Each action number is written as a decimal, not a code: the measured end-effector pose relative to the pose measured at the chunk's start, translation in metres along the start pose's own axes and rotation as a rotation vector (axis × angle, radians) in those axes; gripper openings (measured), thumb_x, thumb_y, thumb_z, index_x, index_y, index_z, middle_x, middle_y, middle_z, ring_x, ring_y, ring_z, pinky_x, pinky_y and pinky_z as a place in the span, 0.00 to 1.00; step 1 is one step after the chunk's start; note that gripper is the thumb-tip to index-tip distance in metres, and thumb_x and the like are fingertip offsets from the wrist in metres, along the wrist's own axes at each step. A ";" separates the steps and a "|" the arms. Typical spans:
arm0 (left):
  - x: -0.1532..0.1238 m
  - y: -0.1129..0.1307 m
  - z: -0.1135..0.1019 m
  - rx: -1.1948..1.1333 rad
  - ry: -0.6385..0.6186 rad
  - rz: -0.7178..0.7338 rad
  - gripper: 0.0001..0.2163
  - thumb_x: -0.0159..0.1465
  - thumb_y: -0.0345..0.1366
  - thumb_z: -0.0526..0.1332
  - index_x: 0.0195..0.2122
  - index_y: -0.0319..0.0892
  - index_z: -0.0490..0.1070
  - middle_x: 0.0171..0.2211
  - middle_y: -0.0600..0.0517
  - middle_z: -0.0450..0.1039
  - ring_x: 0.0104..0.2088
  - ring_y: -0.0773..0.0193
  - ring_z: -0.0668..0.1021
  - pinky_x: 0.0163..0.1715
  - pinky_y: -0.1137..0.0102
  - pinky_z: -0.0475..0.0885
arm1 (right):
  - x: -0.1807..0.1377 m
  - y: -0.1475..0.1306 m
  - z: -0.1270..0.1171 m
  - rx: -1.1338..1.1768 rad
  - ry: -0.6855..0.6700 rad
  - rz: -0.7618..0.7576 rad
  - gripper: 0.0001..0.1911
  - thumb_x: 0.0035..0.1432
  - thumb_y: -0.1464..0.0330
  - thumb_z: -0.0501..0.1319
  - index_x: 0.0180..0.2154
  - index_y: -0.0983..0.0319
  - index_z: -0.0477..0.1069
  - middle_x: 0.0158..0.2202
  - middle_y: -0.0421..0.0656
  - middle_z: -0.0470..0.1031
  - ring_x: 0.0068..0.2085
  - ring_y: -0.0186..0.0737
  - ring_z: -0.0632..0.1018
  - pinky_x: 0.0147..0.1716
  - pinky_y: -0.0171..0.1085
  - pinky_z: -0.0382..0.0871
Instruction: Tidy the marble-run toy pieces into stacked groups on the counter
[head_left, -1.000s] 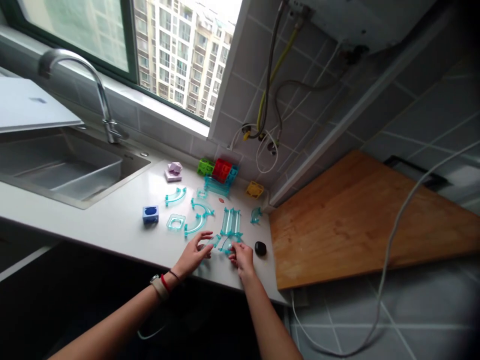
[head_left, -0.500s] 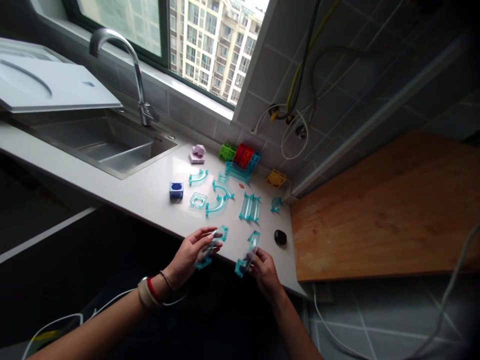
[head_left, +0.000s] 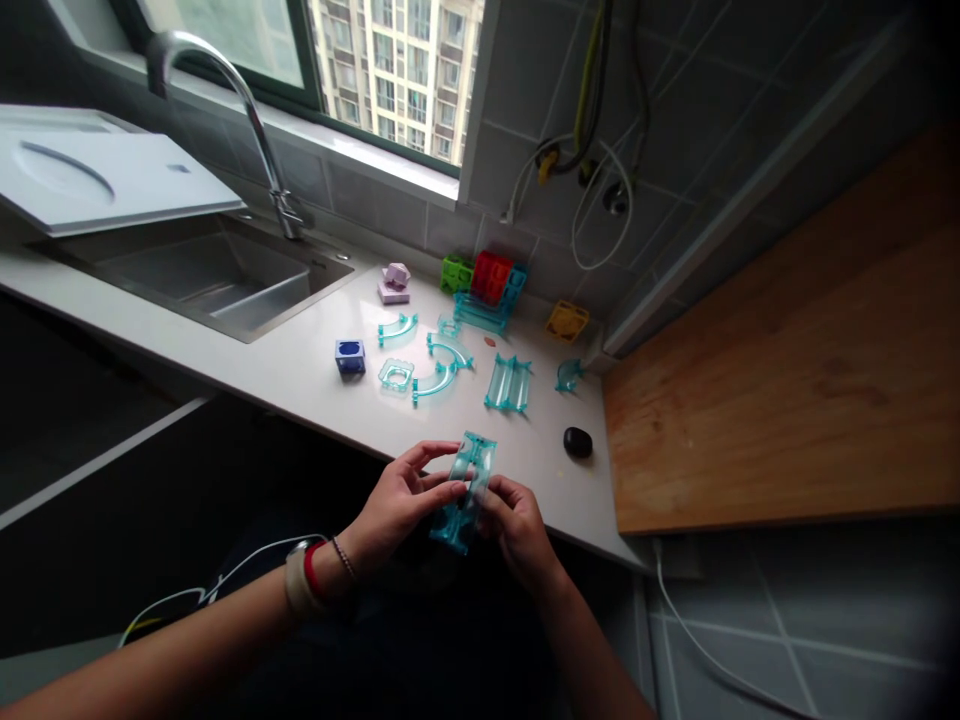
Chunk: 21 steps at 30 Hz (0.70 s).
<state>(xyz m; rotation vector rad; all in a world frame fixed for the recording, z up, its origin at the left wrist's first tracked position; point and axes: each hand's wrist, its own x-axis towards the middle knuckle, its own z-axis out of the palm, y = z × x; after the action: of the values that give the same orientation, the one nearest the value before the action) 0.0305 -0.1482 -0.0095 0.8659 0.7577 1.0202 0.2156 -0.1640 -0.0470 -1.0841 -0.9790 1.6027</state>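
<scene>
Two clear teal straight track pieces (head_left: 466, 487) are pressed side by side between my hands, just over the front edge of the white counter (head_left: 300, 365). My left hand (head_left: 401, 503) pinches them from the left with fingers closed on them. My right hand (head_left: 519, 530) grips them from the right. Further back on the counter lie another double straight track (head_left: 508, 384), curved teal tracks (head_left: 442, 368), a square teal ring (head_left: 396, 374) and a small blue cube (head_left: 350, 356).
A black oval object (head_left: 577, 441) lies near the wooden board (head_left: 780, 400) at right. Red, green and yellow blocks (head_left: 491, 277) and a lilac piece (head_left: 394, 282) stand by the tiled wall. A steel sink (head_left: 202, 275) with a tap (head_left: 255, 110) lies at left. Cables hang below the window.
Each hand lifted a teal track piece off the counter and the two pieces have been brought together between the hands. The view shifted down and right.
</scene>
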 end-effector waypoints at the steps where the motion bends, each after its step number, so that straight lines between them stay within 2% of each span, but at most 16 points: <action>1: 0.000 0.000 0.003 0.003 0.007 0.001 0.25 0.59 0.32 0.73 0.56 0.42 0.69 0.48 0.44 0.81 0.52 0.49 0.82 0.43 0.66 0.80 | 0.001 -0.001 -0.002 0.001 0.007 -0.004 0.14 0.57 0.57 0.69 0.33 0.62 0.77 0.22 0.36 0.71 0.22 0.30 0.65 0.22 0.31 0.59; 7: -0.002 0.007 0.013 0.028 0.026 -0.058 0.24 0.57 0.33 0.74 0.54 0.41 0.70 0.52 0.43 0.79 0.45 0.50 0.84 0.40 0.66 0.81 | 0.000 -0.008 -0.006 -0.029 0.037 -0.030 0.13 0.59 0.59 0.68 0.33 0.62 0.76 0.21 0.35 0.70 0.20 0.29 0.66 0.21 0.30 0.60; 11: -0.005 0.005 0.009 0.032 0.017 -0.061 0.23 0.57 0.33 0.74 0.52 0.41 0.70 0.57 0.42 0.75 0.48 0.50 0.83 0.42 0.65 0.81 | -0.002 -0.009 -0.004 -0.085 0.033 -0.019 0.14 0.59 0.58 0.68 0.32 0.62 0.76 0.20 0.35 0.71 0.20 0.30 0.68 0.21 0.30 0.63; 16: -0.006 0.003 0.003 0.056 -0.025 -0.085 0.23 0.59 0.36 0.73 0.53 0.42 0.68 0.51 0.44 0.77 0.45 0.54 0.83 0.43 0.64 0.80 | -0.005 -0.013 -0.001 -0.113 0.030 -0.001 0.14 0.59 0.58 0.68 0.31 0.62 0.75 0.19 0.35 0.70 0.19 0.30 0.67 0.20 0.30 0.62; 19: -0.003 0.009 0.000 0.089 0.051 -0.111 0.19 0.62 0.42 0.70 0.51 0.45 0.68 0.53 0.46 0.75 0.46 0.56 0.82 0.42 0.66 0.80 | -0.008 -0.020 0.000 -0.137 0.009 0.013 0.15 0.59 0.57 0.68 0.31 0.63 0.74 0.19 0.34 0.68 0.19 0.29 0.66 0.19 0.30 0.59; 21: 0.001 0.016 -0.004 0.145 0.074 -0.142 0.20 0.63 0.44 0.69 0.53 0.47 0.67 0.51 0.47 0.75 0.47 0.58 0.80 0.40 0.67 0.79 | -0.010 -0.024 0.001 -0.156 -0.012 0.012 0.15 0.59 0.57 0.68 0.30 0.63 0.74 0.19 0.34 0.68 0.19 0.28 0.65 0.19 0.30 0.58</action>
<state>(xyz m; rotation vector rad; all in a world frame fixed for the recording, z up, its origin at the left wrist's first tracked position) 0.0212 -0.1424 0.0028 0.8886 0.9517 0.8834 0.2229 -0.1678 -0.0225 -1.1885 -1.1223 1.5642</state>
